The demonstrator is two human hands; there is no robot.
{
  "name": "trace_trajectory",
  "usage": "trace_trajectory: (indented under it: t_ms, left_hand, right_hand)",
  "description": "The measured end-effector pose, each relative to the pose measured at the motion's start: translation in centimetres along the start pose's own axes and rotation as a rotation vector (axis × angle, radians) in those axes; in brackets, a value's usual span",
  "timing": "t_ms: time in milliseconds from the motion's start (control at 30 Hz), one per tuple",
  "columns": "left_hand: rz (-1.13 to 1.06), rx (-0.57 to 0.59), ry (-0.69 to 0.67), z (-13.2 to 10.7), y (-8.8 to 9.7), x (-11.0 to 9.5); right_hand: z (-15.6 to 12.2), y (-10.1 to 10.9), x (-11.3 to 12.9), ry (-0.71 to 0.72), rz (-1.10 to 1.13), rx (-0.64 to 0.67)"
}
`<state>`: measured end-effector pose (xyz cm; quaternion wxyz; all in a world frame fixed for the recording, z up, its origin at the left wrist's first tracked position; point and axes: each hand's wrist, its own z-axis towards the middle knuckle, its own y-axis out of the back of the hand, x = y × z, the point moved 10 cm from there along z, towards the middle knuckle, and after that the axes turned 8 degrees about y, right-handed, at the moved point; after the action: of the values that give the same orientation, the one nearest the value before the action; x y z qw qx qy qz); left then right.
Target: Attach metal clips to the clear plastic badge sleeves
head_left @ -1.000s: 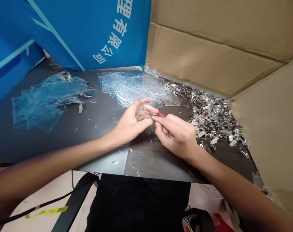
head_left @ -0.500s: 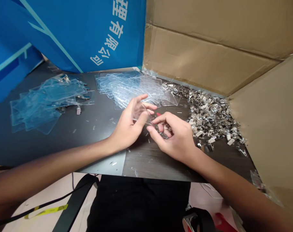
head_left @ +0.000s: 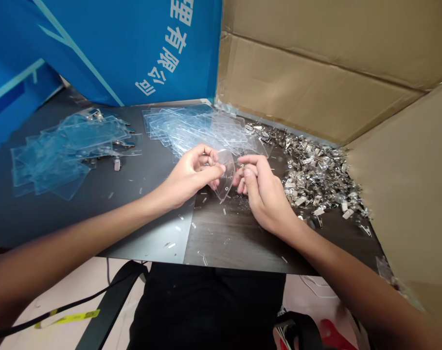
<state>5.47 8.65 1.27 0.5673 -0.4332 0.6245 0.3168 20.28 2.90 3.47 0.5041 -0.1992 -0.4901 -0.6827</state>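
Observation:
My left hand [head_left: 201,170] is closed on a clear plastic badge sleeve [head_left: 226,177], pinching it between thumb and fingers. The sleeve bows into a curve, and small punched holes show near its lower edge. Just to the right, my right hand [head_left: 259,184] is curled with the thumb against the fingers; whatever it may hold is too small to make out. A small gap separates its fingertips from the sleeve. Behind the hands lies a pile of clear sleeves [head_left: 191,126]. To the right is a heap of metal badge clips [head_left: 315,170].
At the left, more sleeves [head_left: 60,155] lie with clips among them. Tiny clear plastic scraps [head_left: 194,225] are scattered over the dark tabletop [head_left: 235,248]. A blue printed panel [head_left: 97,48] and cardboard walls [head_left: 297,73] bound the back and right.
My left hand has turned, so the sleeve now stands bowed with its holed edge downward. My right hand has drawn slightly away from the sleeve and curled its fingers.

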Motion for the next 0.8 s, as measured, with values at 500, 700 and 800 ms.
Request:
trace_trajectory:
  t_ms: [500, 700, 800]
  left_hand:
    - [-0.040, 0.044, 0.006, 0.1, 0.0, 0.1]
    - [0.007, 0.085, 0.062, -0.1, -0.6, 0.8]
    - [0.021, 0.057, 0.073, 0.1, -0.2, 1.0]
  right_hand:
    - [-0.1, -3.2, -1.5, -0.180, 0.559, 0.277]
    - [0.2, -2.8, -0.7, -0.117, 0.482, 0.275]
    - [0.0, -2.3, -1.1, -0.158, 0.445, 0.200]
